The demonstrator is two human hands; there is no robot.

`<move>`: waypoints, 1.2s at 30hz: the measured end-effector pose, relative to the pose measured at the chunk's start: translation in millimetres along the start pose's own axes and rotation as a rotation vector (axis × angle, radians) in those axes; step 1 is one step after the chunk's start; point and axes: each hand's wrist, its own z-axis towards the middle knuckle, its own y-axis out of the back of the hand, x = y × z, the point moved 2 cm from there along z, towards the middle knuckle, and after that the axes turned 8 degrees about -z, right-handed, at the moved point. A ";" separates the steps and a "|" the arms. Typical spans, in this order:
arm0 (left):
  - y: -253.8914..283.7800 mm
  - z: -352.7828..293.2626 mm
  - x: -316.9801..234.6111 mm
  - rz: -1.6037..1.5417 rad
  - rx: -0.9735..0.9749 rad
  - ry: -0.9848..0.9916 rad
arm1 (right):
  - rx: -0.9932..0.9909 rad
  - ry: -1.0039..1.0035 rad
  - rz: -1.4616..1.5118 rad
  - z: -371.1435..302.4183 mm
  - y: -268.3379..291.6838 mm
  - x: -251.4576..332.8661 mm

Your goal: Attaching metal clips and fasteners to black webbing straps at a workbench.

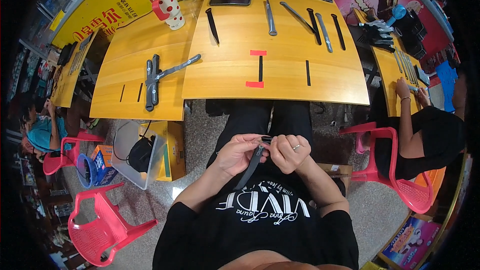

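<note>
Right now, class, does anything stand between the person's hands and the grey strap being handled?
Nothing visible does. The left hand holds the grey strap directly, and the right hand is at its upper end, where curled fingers hide the exact contact.

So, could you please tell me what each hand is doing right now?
Left hand: closed, holding a dark grey strap.
Right hand: closed on the strap's upper end, its grip partly hidden.
</note>
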 end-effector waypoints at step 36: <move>-9.5 3.2 -23.4 0.765 0.174 -0.064 | 0.266 -0.059 0.503 27.1 2.4 -4.0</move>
